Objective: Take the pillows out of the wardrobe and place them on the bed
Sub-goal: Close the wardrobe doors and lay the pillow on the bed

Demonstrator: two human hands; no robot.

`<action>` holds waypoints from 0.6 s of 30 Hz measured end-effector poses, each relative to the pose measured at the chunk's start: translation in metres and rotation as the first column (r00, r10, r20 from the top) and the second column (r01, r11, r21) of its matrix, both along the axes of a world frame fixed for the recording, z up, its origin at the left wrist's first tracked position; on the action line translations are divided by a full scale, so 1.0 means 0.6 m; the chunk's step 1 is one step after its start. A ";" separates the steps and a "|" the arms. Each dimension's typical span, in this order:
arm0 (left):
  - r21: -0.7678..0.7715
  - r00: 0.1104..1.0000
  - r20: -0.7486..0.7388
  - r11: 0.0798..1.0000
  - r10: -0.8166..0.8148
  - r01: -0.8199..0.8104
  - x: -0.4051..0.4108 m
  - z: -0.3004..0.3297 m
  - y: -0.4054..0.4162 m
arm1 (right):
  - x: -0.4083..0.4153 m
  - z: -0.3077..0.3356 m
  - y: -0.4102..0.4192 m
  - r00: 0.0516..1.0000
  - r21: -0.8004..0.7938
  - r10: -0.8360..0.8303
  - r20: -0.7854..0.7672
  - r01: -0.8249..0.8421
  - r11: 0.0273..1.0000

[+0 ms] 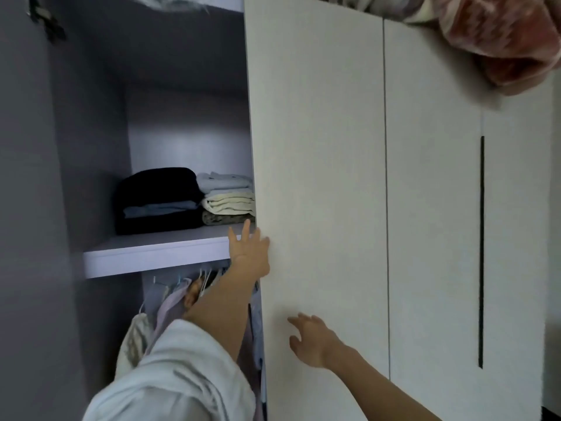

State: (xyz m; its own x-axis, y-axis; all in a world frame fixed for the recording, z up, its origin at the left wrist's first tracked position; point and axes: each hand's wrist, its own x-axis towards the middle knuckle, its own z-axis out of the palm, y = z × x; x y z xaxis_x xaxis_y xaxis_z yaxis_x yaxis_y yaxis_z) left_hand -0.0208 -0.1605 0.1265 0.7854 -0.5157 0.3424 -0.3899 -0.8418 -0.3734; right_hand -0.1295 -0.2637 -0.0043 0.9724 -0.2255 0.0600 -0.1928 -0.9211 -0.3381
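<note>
I face a white wardrobe with its left compartment open. My left hand (249,250) reaches up to the left edge of the white door panel (318,177), fingers spread, at the level of the shelf (151,253). My right hand (309,338) hovers lower down in front of the same door, fingers apart and holding nothing. No pillow shows in the open compartment. The bed is out of view.
Folded clothes lie on the shelf: a dark stack (158,202) and lighter towels (227,199). Garments hang on hangers (182,293) below the shelf. A reddish blanket in plastic (501,41) sits on top of the wardrobe. A closed door with a dark vertical handle (481,253) stands at the right.
</note>
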 end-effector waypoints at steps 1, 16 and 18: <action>-0.052 0.999 0.004 0.998 -0.035 0.035 -0.005 -0.001 0.010 | -0.005 0.003 -0.003 0.999 0.004 -0.003 0.043 0.003 1.000; -0.521 0.936 0.353 0.827 -0.018 0.212 -0.277 -0.157 0.394 | -0.047 -0.026 0.283 0.676 0.156 0.331 0.658 -0.553 0.819; -0.535 0.937 0.343 0.834 0.067 0.136 -0.322 -0.190 0.454 | -0.059 -0.051 0.350 0.620 0.182 0.403 0.673 -0.667 0.722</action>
